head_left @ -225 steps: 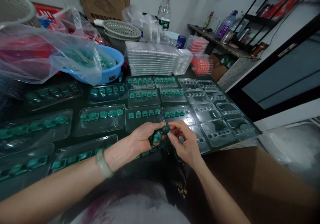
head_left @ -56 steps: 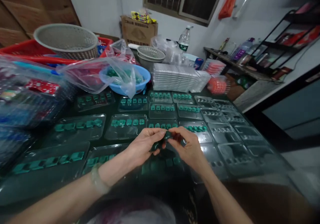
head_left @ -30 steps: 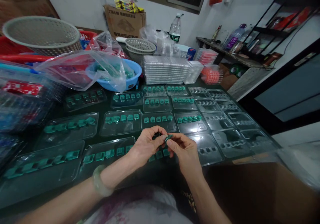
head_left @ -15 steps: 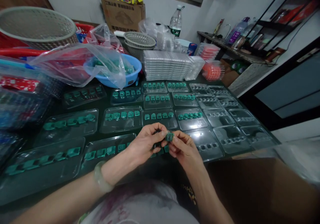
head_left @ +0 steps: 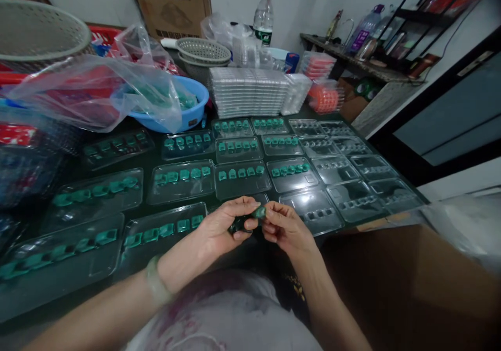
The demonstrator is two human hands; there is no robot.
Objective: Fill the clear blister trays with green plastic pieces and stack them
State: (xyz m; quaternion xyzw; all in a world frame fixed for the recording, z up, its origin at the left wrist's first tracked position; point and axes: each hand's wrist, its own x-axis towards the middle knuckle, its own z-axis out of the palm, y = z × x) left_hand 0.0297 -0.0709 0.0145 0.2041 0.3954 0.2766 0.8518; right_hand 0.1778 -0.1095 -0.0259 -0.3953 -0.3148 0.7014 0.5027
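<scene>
My left hand (head_left: 223,228) is curled around some dark green pieces (head_left: 238,224), whose exact shape is hard to make out. Between both hands' fingertips is a small translucent green piece (head_left: 259,212). The thumb and fingers of my right hand (head_left: 288,228) pinch it from the right side. Beyond the hands, rows of clear plastic trays (head_left: 250,185) lie flat on the dark table, many with a row of small green cube-like pieces (head_left: 241,172). On the right, several clear trays (head_left: 336,176) show no green pieces in their row of small hollows.
A blue basin (head_left: 198,112) with green contents and a plastic bag stands at the back left. Stacked clear trays (head_left: 248,95) rise behind the rows, beside red-filled packs (head_left: 326,97). A large colander (head_left: 43,32) is far left; an open cardboard box (head_left: 391,283) sits at right.
Both hands stay together around the green piece, which has turned slightly and shifted a little left. The right fingers have changed their grip. The whole view has moved slightly.
</scene>
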